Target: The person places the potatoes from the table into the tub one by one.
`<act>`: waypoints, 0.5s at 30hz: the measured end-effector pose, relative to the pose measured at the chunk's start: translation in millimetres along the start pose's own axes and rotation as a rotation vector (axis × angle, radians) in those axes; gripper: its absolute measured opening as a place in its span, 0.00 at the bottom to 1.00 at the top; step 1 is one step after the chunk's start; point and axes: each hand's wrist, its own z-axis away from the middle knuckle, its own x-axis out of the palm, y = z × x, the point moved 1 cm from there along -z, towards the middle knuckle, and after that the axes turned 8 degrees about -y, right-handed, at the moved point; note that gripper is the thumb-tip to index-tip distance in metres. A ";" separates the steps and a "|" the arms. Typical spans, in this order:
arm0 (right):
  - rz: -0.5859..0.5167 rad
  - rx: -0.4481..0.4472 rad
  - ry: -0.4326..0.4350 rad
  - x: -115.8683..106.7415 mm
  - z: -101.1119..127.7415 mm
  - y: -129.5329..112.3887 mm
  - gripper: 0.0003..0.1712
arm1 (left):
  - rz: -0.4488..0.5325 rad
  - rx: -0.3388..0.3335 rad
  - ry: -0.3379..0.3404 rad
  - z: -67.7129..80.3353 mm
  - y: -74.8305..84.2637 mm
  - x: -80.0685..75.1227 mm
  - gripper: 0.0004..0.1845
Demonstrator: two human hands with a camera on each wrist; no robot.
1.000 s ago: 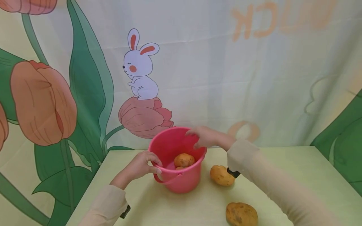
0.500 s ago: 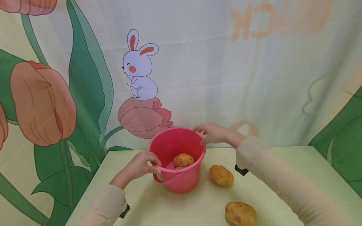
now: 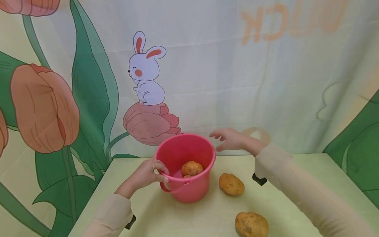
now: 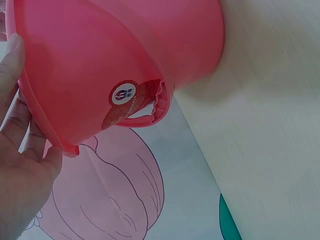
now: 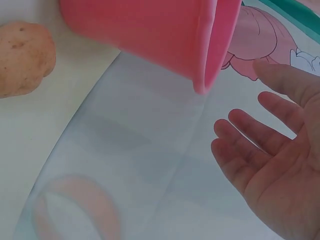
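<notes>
A pink bucket (image 3: 192, 189) stands on the table, its mouth tipped somewhat toward me. My left hand (image 3: 148, 172) grips its left rim, thumb outside and fingers over the edge; in the left wrist view that hand (image 4: 25, 165) holds the rim above a label. Inside the bucket lies a potato (image 3: 192, 168), with part of another showing beneath it. My right hand (image 3: 234, 140) hovers just off the bucket's right rim, fingers spread and loosely bent. Nothing is in that hand (image 5: 280, 155) in the right wrist view, and it is apart from the bucket.
One potato (image 3: 232, 184) lies on the table right of the bucket, and a larger potato (image 3: 252, 224) lies nearer me. A printed cloth (image 3: 207, 82) hangs behind the pale table (image 3: 311, 184). The bucket's handle (image 3: 174, 189) hangs down at its front left.
My right hand has moved right, from over the bucket's mouth to outside its right rim. My left hand stays on the rim, and the potatoes look unmoved.
</notes>
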 end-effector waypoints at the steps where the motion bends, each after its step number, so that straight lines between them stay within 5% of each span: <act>1: 0.001 -0.001 0.004 -0.2 1.1 1.2 0.29 | 0.001 -0.001 0.000 0.1 -0.1 0.1 0.09; 15: -0.008 -0.009 0.008 2.6 7.0 21.6 0.27 | 0.000 -0.005 0.003 0.4 -0.2 0.0 0.08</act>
